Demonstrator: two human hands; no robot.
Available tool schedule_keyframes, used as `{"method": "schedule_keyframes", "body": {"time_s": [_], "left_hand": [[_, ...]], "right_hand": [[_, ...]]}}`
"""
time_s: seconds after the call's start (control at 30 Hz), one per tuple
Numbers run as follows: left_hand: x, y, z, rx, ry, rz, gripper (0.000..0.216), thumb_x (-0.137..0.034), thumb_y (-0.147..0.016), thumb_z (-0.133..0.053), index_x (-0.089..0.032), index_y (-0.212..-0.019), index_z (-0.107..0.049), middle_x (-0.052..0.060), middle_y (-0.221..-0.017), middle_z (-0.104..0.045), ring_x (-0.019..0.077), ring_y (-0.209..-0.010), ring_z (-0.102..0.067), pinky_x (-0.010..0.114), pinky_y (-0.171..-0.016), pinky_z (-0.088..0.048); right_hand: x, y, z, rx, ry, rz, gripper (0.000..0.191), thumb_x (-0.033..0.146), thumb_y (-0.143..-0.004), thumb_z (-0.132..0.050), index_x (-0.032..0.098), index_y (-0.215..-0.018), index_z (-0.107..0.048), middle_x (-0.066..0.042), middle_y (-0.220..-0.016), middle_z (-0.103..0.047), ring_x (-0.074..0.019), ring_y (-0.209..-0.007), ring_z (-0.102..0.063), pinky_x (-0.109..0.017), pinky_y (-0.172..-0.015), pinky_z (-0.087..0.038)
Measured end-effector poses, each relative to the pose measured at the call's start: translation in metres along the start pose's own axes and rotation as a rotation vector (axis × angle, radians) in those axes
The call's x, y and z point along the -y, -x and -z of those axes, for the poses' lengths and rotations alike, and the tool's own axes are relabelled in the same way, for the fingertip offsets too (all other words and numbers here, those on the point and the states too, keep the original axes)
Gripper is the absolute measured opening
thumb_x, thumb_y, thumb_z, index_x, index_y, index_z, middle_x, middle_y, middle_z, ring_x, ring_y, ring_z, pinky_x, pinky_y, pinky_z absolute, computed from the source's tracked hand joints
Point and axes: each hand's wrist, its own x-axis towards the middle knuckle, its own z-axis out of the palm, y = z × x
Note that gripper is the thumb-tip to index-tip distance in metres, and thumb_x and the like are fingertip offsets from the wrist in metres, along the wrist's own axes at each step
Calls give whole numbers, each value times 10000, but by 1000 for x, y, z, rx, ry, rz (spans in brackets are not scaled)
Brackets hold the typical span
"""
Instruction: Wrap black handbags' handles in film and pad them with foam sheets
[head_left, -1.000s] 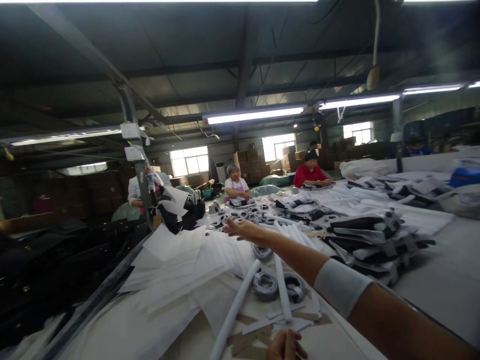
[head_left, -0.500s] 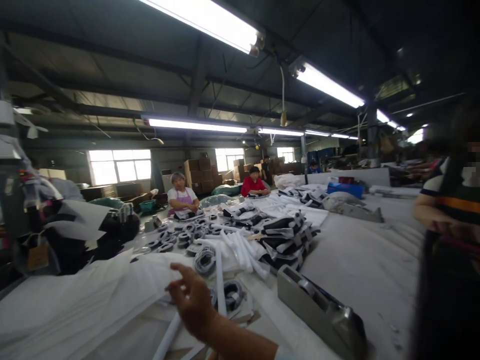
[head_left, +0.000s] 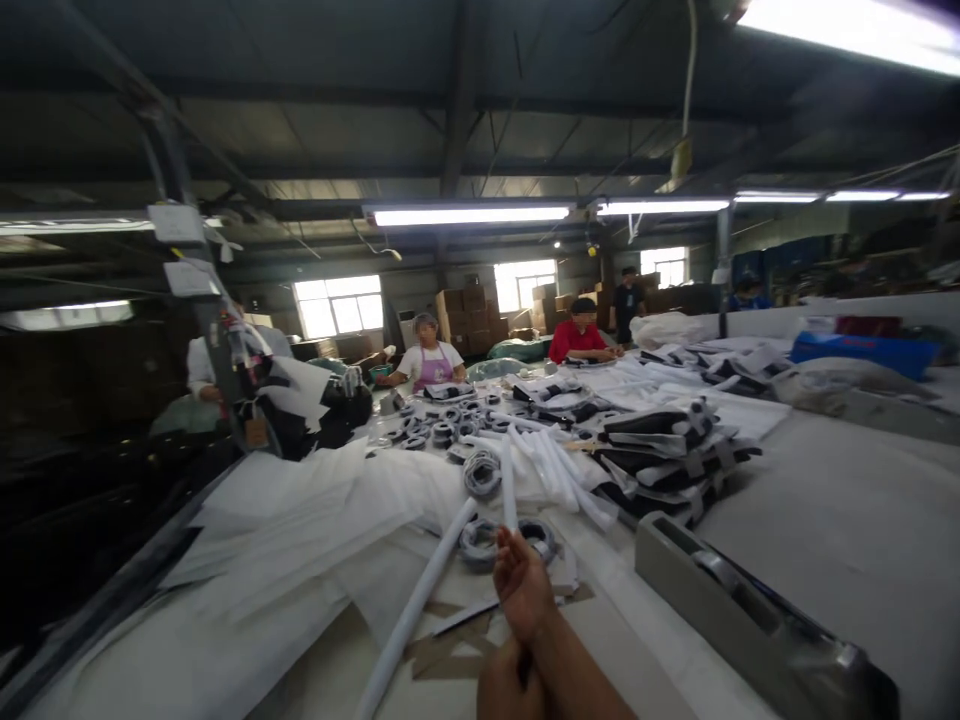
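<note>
Dim hall, glaring ceiling tubes [head_left: 471,214], bright far windows [head_left: 337,305], soft, stretched edges.

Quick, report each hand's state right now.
Left hand: mostly cut off at the bottom edge, cannot be told.
Right hand: open, fingers extended, holding nothing, beside the grey coil.

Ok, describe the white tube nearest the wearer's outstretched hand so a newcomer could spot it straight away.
On the long worktable, near its front edge, the right hand is held out. The white tube lies just left of it, slanting from a grey coil down towards the camera. Unlike the other tubes bunched farther back, it lies alone, over cardboard strips.
</note>
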Motion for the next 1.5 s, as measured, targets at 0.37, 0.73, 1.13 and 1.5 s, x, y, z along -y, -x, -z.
{"method": "schedule_keyframes", "body": {"time_s": [0.37,0.73,1.13,1.5], "left_hand": [[4,-4,-4,29,-143,-63,255,-180,-728,-535,-147,-853,-754,134,-835,-764,309,-798,-680,359,-709,-454],[3,-3,-4,56,-166,-56,257,-196,-774,-510,-138,-858,-746,133,-849,-765,296,-795,-680,348,-707,-458],[4,-3,-1,61,-196,-39,241,-189,-749,-535,-148,-858,-746,110,-844,-761,278,-802,-666,330,-720,-447],[-1,-1,-3,37,-118,-31,242,-195,-743,-546,-126,-838,-759,139,-845,-763,307,-806,-674,361,-716,-436]], "right_hand": [[3,6,2,20,-212,-161,74,176,-902,-650,152,-928,-715,-9,-791,-755,-73,-529,-655,-150,-484,-558],[4,5,3,37,-250,-195,75,152,-907,-649,139,-939,-715,-12,-798,-759,-81,-529,-659,-160,-472,-562],[4,5,2,58,-237,-195,80,160,-912,-647,143,-954,-713,-16,-803,-765,-83,-536,-658,-162,-476,-562],[7,12,-3,112,-80,-95,236,306,-836,-730,195,-1044,-715,-31,-1044,-751,-124,-807,-707,-193,-635,-580]]}}
